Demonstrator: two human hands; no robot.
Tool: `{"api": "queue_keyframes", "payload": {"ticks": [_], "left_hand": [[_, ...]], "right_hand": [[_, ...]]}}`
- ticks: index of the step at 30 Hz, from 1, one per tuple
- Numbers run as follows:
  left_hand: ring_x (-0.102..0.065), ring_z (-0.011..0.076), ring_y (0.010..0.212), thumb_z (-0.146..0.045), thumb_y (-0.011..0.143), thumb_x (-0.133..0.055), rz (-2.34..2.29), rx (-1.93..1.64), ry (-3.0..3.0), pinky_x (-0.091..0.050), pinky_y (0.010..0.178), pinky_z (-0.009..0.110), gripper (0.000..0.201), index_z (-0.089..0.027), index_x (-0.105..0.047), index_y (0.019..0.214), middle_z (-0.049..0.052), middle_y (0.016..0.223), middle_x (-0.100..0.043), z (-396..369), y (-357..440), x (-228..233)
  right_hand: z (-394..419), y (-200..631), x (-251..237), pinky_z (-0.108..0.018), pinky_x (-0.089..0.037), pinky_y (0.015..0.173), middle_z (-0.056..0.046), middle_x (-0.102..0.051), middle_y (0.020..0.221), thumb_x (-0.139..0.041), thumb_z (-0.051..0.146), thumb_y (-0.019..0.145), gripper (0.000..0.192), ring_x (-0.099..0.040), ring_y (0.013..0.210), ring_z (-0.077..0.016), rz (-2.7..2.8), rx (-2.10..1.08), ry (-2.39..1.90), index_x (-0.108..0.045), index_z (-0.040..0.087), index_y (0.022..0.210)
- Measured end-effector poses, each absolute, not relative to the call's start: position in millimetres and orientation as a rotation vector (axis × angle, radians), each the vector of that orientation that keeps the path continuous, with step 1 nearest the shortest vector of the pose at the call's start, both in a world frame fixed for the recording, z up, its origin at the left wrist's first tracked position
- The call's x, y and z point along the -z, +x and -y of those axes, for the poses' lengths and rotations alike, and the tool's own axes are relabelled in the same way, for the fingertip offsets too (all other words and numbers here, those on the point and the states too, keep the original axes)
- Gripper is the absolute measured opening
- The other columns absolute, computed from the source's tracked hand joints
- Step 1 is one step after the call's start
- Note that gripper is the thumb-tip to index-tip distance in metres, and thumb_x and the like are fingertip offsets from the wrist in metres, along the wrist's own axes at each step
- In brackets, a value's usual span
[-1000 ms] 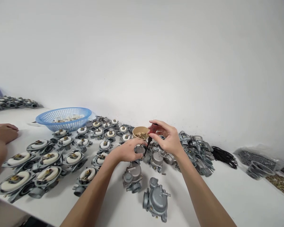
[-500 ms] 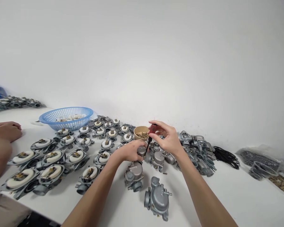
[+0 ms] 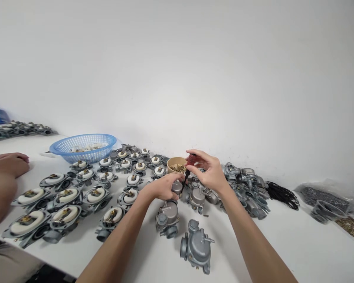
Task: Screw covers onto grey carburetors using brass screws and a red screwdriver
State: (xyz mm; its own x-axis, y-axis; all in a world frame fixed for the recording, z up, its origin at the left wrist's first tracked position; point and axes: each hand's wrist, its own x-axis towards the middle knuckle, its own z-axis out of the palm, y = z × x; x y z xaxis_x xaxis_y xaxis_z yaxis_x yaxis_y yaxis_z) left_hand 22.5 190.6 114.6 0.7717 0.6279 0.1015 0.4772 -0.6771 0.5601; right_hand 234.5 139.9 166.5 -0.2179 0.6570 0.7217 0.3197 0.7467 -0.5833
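Note:
My right hand (image 3: 210,173) grips a red-handled screwdriver (image 3: 189,162), held nearly upright with its dark shaft pointing down at a grey carburetor (image 3: 177,187). My left hand (image 3: 161,187) holds that carburetor steady on the white table. A small tan bowl of brass screws (image 3: 176,164) stands just behind both hands. Two more closed grey carburetors (image 3: 167,216) (image 3: 197,245) lie in front of my hands.
Rows of open carburetor bodies with white floats (image 3: 61,214) fill the left of the table. A blue basket (image 3: 83,147) sits behind them. A pile of carburetors (image 3: 247,188), black rubber rings (image 3: 281,193) and bags of small parts (image 3: 327,198) lie right. Another person's hand (image 3: 8,164) rests at far left.
The view has shifted slightly. My hands stay on the carburetor and screwdriver with little movement; the other person's hand has edged a little to the right.

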Motion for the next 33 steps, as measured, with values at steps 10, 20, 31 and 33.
{"api": "queue_keyframes", "payload": {"ticks": [10,20,31,33], "left_hand": [[-0.057,0.0324,0.129,-0.017,0.072,-0.08,-0.829,-0.391,2.438,-0.047,0.11,0.043,0.058,-0.022,-0.055,0.124,0.009,0.138,-0.061,-189.5,22.0,-115.1],[-0.062,0.0308,0.118,-0.019,0.073,-0.076,-0.875,-0.217,2.484,-0.05,0.103,0.041,0.042,-0.026,-0.067,0.113,0.005,0.121,-0.065,-187.9,22.9,-117.3],[-0.063,0.0303,0.114,-0.022,0.07,-0.079,-0.858,-0.19,2.532,-0.052,0.094,0.036,0.036,-0.025,-0.068,0.105,0.004,0.116,-0.068,-190.8,25.6,-116.3],[-0.065,0.0287,0.11,-0.021,0.068,-0.079,-0.847,-0.199,2.533,-0.053,0.09,0.033,0.036,-0.025,-0.069,0.102,0.002,0.111,-0.07,-192.3,26.7,-115.7]], "right_hand": [[-139.4,235.5,-167.1,-0.034,-0.067,0.077,-0.005,-0.077,0.104,-0.075,0.024,0.09,0.038,-0.075,0.095,-0.0216,1.811,-0.376,-0.742,-0.071,0.03,0.128],[-141.4,235.2,-164.1,-0.037,-0.069,0.078,-0.006,-0.078,0.105,-0.076,0.027,0.09,0.038,-0.076,0.094,-0.0229,1.803,-0.374,-0.768,-0.071,0.029,0.127],[-139.7,232.1,-163.5,-0.037,-0.069,0.079,-0.006,-0.078,0.105,-0.077,0.027,0.09,0.039,-0.076,0.094,-0.0227,1.802,-0.383,-0.754,-0.071,0.029,0.128],[-140.0,232.4,-163.4,-0.037,-0.069,0.079,-0.007,-0.078,0.106,-0.077,0.027,0.09,0.039,-0.076,0.094,-0.0228,1.796,-0.383,-0.757,-0.071,0.028,0.128]]}}
